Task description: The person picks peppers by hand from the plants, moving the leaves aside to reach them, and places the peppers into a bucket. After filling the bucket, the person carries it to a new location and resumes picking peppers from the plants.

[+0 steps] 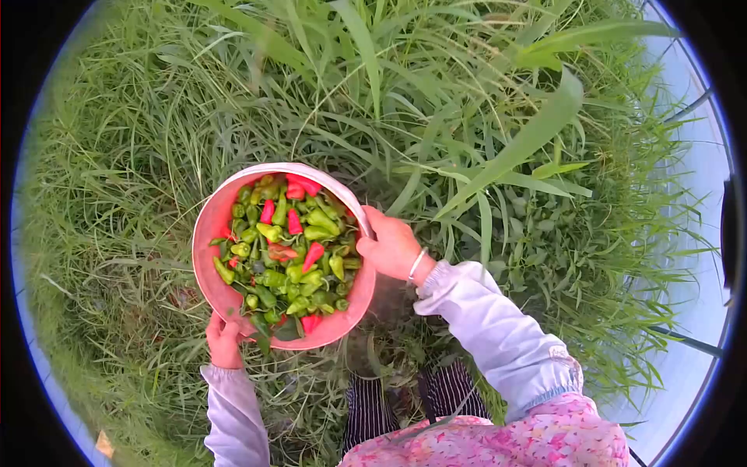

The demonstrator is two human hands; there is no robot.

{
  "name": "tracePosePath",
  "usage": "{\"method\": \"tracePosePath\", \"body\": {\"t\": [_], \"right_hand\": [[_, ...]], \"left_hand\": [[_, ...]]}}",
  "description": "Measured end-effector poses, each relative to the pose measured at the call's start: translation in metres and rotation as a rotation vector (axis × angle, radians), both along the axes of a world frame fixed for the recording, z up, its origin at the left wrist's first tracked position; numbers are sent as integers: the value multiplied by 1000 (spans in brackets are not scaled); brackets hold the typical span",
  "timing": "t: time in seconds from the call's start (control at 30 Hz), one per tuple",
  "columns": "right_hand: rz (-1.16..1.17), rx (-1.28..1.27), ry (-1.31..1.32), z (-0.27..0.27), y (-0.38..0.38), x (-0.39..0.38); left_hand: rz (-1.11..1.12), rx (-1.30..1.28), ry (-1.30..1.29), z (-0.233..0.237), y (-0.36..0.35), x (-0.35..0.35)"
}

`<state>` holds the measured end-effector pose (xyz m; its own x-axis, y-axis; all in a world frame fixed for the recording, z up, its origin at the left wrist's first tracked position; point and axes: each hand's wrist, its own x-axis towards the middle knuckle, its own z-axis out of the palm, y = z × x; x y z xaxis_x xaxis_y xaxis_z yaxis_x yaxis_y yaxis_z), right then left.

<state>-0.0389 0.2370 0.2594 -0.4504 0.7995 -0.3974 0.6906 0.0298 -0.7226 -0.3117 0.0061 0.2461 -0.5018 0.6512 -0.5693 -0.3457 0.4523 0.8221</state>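
A round pink bucket (204, 247), seen from above, is held over the grass left of my legs. Green peppers (319, 226) and some red peppers (313, 256) fill much of it, with a few leaves among them. My right hand (393, 245) grips the bucket's rim at its right side, a bracelet round the wrist. At the lower left, my left hand (224, 341) grips the rim, fingers partly hidden by the bucket.
Tall grass (124, 156) surrounds me, and long broad blades (521, 148) rise at the upper right. Leafy low plants (537, 241) grow to the right. Pale sheeting (700, 156) with dark poles curves along the right edge.
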Motion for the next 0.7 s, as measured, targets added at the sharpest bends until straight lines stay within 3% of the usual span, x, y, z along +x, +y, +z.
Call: {"method": "tracePosePath", "body": {"t": [0.07,0.2,0.3,0.37,0.43,0.57,0.7], "right_hand": [[-38,-58,25,-69,-5,-20],[-56,-144,50,-155,-28,-44],[11,-116,-11,-171,-24,-67],[-36,-162,-59,-183,-21,-67],[-26,-161,-71,-173,-23,-58],[38,-120,-26,-153,-10,-56],[128,-127,-52,-129,-18,-45]], "left_hand": [[42,6,21,-44,-7,-17],[54,-115,36,-113,-17,-40],[31,-264,40,-145,-27,-58],[40,-201,10,-156,-29,-57],[29,-113,-5,-147,-30,-54],[-11,-251,8,-119,-17,-47],[31,-189,-15,-101,-34,-34]]}}
